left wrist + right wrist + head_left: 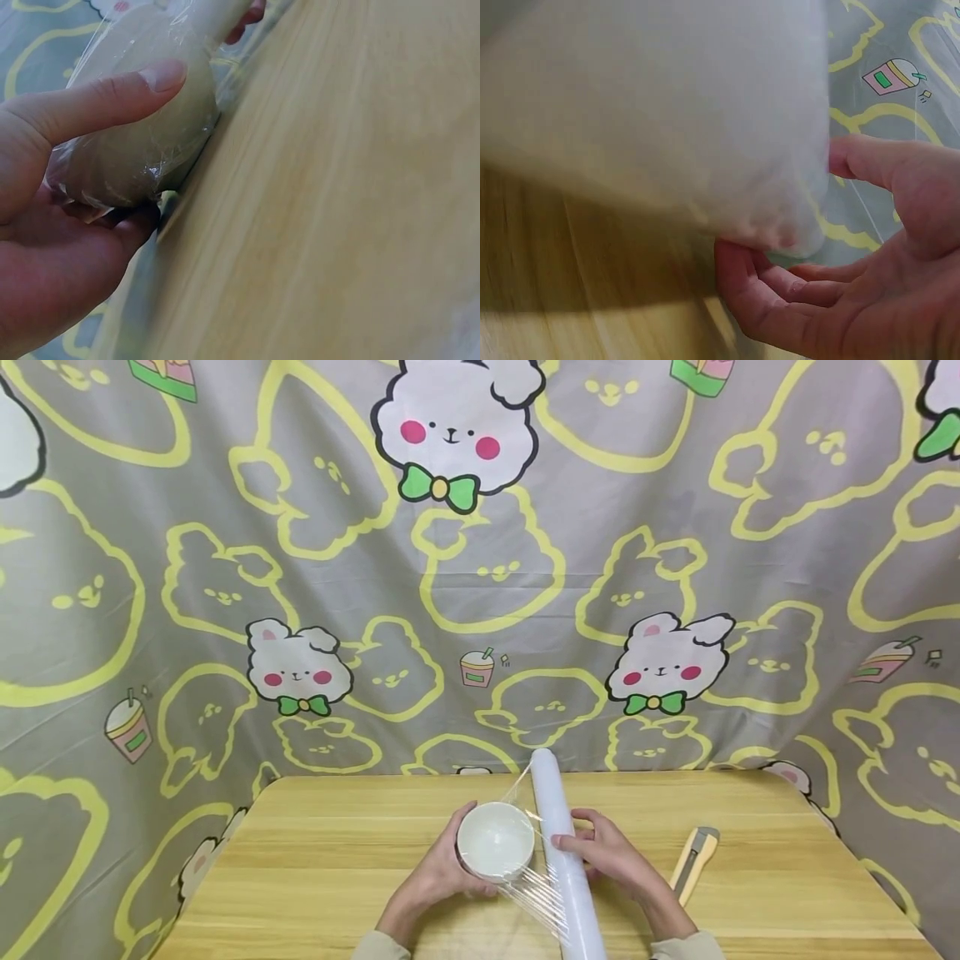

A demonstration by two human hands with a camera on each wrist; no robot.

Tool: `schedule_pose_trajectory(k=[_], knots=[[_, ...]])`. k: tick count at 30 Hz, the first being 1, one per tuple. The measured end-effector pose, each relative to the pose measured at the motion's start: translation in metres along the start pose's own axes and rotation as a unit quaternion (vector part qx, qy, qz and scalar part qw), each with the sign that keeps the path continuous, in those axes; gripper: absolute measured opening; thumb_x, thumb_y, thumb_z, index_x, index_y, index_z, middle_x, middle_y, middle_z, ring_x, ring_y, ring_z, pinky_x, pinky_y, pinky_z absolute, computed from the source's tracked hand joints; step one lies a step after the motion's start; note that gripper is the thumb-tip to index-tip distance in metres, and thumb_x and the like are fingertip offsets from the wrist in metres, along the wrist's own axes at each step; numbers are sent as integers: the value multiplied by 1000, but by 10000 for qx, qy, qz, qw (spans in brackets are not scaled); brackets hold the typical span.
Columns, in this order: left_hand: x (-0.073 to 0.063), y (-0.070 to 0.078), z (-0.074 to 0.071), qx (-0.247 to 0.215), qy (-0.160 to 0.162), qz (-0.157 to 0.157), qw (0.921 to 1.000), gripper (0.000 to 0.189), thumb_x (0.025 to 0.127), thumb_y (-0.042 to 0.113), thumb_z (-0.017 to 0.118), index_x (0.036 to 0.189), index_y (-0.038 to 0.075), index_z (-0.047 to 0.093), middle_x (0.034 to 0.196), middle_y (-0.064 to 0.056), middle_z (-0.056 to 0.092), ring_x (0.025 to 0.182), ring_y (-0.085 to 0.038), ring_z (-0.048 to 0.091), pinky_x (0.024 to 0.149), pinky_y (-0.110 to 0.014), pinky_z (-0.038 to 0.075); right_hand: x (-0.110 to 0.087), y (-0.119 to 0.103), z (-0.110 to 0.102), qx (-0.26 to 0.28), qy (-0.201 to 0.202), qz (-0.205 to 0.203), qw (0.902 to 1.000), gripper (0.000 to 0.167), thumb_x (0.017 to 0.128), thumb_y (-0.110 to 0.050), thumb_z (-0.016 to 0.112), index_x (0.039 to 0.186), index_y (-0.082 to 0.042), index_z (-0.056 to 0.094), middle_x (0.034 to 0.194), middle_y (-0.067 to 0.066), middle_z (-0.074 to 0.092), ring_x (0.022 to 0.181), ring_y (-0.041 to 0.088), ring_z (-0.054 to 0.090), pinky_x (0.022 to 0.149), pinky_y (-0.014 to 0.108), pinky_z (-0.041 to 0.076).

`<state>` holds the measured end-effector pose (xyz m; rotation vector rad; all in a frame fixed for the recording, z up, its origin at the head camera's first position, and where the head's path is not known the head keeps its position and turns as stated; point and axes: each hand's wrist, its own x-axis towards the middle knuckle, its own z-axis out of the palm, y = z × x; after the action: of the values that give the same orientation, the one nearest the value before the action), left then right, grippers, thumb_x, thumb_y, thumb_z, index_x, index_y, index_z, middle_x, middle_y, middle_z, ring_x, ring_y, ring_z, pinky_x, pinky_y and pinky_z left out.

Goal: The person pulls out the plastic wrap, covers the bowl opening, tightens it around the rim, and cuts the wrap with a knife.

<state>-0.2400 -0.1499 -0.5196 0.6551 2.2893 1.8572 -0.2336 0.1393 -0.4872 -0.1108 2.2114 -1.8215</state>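
Observation:
A white bowl (497, 842) is held in my left hand (442, 864), thumb on its near side and fingers around the far side. Clear plastic wrap (538, 893) covers the bowl and stretches in creased strands to a long roll of plastic wrap (564, 852). My right hand (611, 856) grips this roll near its middle, thumb over the top and fingers round the other side. In the left wrist view the wrap clings to the bowl (184, 127) under my thumb. The right wrist view shows the roll (667, 112) close up between thumb and fingers.
A yellow utility knife (695, 864) lies on the wooden table (337, 843) to the right of my right hand. Behind the table's far edge hangs a grey patterned cloth (525, 602), which also rises at both sides.

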Motion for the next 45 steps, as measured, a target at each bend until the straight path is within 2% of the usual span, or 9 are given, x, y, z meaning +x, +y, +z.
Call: schedule_pose_trajectory(k=[9, 15, 22, 25, 30, 34, 40, 42, 45], knots=[[1, -4, -4, -272, -221, 192, 9992, 111, 56, -9, 93, 151, -2, 36, 145, -23, 50, 131, -38, 49, 111, -31, 38, -2, 0, 0, 456, -305, 57, 9985, 77, 96, -19, 69, 150, 15, 26, 107, 22, 57, 87, 26, 66, 71, 42, 62], [1, -6, -5, -247, -267, 167, 9992, 112, 57, -7, 94, 152, 1, 35, 147, -22, 49, 133, -38, 49, 111, -31, 38, 1, 3, -3, 971, -666, 133, 9930, 79, 98, -19, 66, 150, 16, 19, 118, 27, 57, 96, 28, 66, 83, 45, 60], [0, -7, -6, -211, -286, 169, 9992, 113, 57, -5, 95, 153, 2, 35, 147, -20, 49, 132, -37, 49, 111, -34, 39, 4, 6, -6, 1803, -1138, 159, 9769, 86, 99, -17, 64, 154, 11, 5, 122, 24, 58, 103, 27, 64, 90, 46, 56], [0, -7, -6, -152, -281, 73, 9995, 114, 57, -3, 96, 153, 5, 35, 147, -17, 48, 133, -36, 49, 110, -34, 39, 5, 7, -6, 2067, -1217, 213, 9706, 87, 100, -16, 63, 155, 11, 0, 124, 24, 56, 106, 28, 63, 91, 46, 56], [0, -8, -6, -170, -298, -45, 9994, 114, 58, -2, 96, 154, 6, 35, 148, -16, 48, 134, -35, 48, 110, -32, 39, 7, 9, -5, 2210, -1231, 240, 9672, 88, 102, -16, 61, 155, 11, -3, 127, 23, 53, 108, 27, 61, 91, 43, 55], [1, -8, -5, -173, -306, -35, 9994, 113, 59, -3, 95, 154, 6, 35, 148, -16, 48, 134, -35, 48, 110, -33, 39, 7, 9, -7, 2285, -1420, 212, 9629, 83, 103, -15, 58, 156, 12, -1, 127, 22, 53, 108, 25, 60, 92, 42, 55], [1, -6, -5, -230, -292, -20, 9993, 113, 58, -4, 95, 154, 5, 35, 148, -17, 48, 134, -36, 47, 110, -31, 39, 6, 7, -8, 2550, -1918, 101, 9477, 59, 107, -18, 47, 148, 13, 18, 118, 14, 54, 106, 23, 57, 95, 43, 53], [1, -6, -5, -251, -297, -24, 9992, 113, 58, -4, 95, 154, 5, 35, 148, -17, 48, 134, -36, 47, 110, -30, 39, 5, 7, -9, 2640, -1950, 112, 9445, 55, 107, -19, 44, 147, 11, 21, 115, 12, 54, 106, 23, 57, 95, 44, 52], [1, -7, -6, -255, -313, -50, 9992, 113, 58, -4, 95, 154, 6, 35, 148, -17, 48, 135, -36, 47, 110, -31, 38, 5, 6, -11, 2659, -1831, 170, 9463, 56, 106, -19, 44, 148, 11, 21, 114, 11, 55, 106, 24, 57, 94, 46, 52]])
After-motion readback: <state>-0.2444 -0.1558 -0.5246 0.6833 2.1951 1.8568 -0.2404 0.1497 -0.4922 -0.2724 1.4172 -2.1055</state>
